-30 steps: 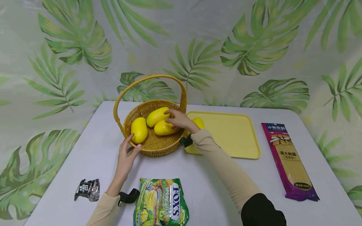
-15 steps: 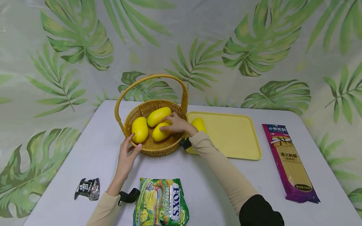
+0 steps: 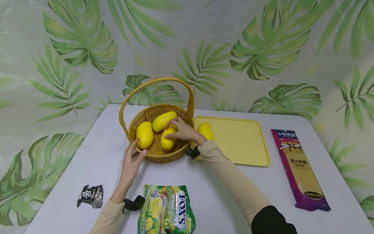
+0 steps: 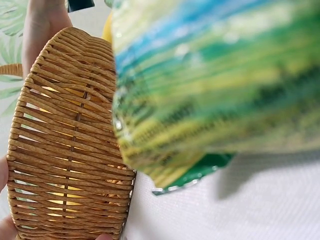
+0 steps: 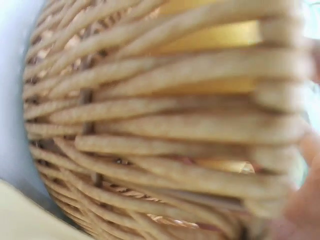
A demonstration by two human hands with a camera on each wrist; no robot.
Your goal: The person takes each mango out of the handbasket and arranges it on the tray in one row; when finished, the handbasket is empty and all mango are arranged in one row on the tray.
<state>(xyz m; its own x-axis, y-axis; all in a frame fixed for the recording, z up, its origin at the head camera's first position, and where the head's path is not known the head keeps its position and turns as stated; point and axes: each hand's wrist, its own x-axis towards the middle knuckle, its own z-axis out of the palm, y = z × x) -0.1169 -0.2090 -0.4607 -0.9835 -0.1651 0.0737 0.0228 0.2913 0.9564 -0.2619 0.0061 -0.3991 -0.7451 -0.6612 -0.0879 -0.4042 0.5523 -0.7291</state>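
Observation:
A round wicker basket [image 3: 157,158] with a tall hoop handle holds three yellow mangoes. One mango [image 3: 144,135] lies at its left and another mango [image 3: 163,121] at its back. My right hand [image 3: 183,130] reaches over the basket's right rim and holds the third mango [image 3: 168,143], thumb and fingers on either side. My left hand [image 3: 131,162] grips the front left rim of the basket. In the left wrist view, fingertips [image 4: 4,172] show at the rim of the woven wall [image 4: 70,145]. The right wrist view is mostly filled by the basket's weave [image 5: 165,120].
A yellow tray [image 3: 239,139] stands right of the basket, with a mango [image 3: 205,130] at its left end. A spaghetti pack [image 3: 301,169] lies far right. A green candy bag [image 3: 166,209] lies in front, and a small black wrapped packet [image 3: 90,196] at front left.
The mango under my right hand has turned from lying sideways to pointing more toward the front. My right fingers have closed round it. The left hand has stayed on the rim.

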